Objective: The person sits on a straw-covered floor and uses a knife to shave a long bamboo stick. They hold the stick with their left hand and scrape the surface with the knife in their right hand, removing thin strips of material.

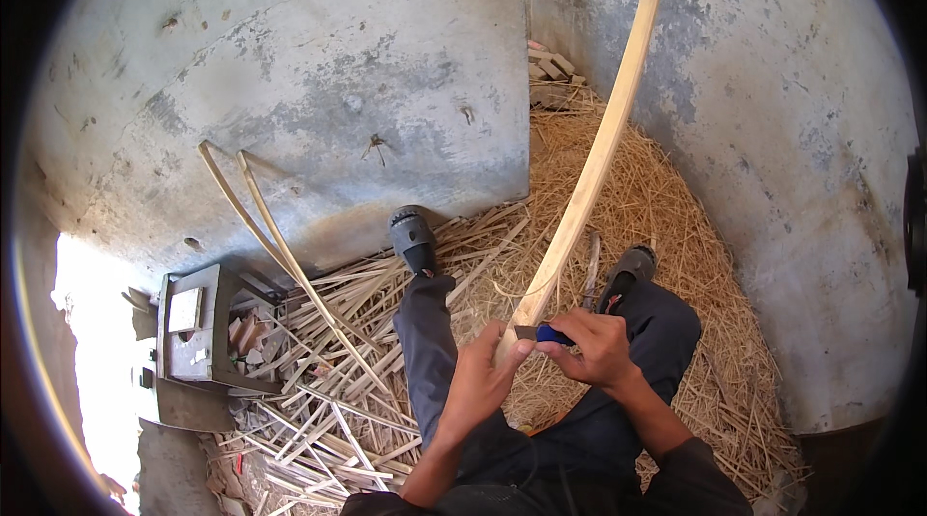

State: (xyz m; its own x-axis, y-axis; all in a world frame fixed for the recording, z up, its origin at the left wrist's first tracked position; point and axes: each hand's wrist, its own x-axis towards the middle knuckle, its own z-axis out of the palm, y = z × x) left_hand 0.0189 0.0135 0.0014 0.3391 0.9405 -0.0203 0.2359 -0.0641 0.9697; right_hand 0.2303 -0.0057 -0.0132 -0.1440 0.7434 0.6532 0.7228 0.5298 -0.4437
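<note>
Left hand (pixel 480 371) is closed around the lower end of a long pale wooden strip (pixel 587 178), whose butt sits just above the person's lap while the rest rises, gently bowed, up and to the right against the grey wall (pixel 319 62). Going by its smooth, clean, even face, most of the strip looks already shaved; the work seems to be at the near end now, and how much remains there I cannot tell. Far to the left a small metal box-like stand (pixel 193 323) sits on the floor, and two thin curved slats (pixel 251 217) lean against the wall beside it. A loose heap of flat, straw-coloured split slivers (pixel 328 400) spreads across the floor from there to the dark-trousered legs, one dark shoe (pixel 413 238) resting among them. Right hand (pixel 599 347) grips a small tool with a blue handle (pixel 552 334), pressed against the strip's end just beside the left hand. Beyond it lies a mound of fine, stringy golden shavings (pixel 676 226), with a few short wood blocks (pixel 552 67) in the corner.
</note>
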